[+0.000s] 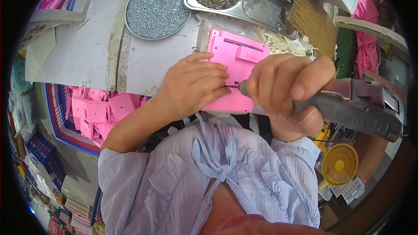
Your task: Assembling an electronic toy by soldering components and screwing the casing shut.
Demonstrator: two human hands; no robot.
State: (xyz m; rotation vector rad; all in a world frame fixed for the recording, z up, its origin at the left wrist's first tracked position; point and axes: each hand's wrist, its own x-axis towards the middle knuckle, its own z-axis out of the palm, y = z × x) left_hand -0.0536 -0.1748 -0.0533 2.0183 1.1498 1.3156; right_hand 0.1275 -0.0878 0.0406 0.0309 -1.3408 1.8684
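Observation:
A flat pink plastic casing with a long slot and small holes lies in front of me at the table's edge. My left hand is closed over its left side, fingertips resting by the driver's tip. In my right hand is a dark grey electric screwdriver, its body pointing off to the right. The thin bit reaches left over the casing's face, beside my left fingertips. Whether a screw sits at the tip is too small to tell.
Beyond the casing stand a round dish of silver screws and a compartmented metal tray of darker small screws. White plastic pieces lie right of it. At lower left, a blue and red basket holds pink parts. A yellow fan is at right.

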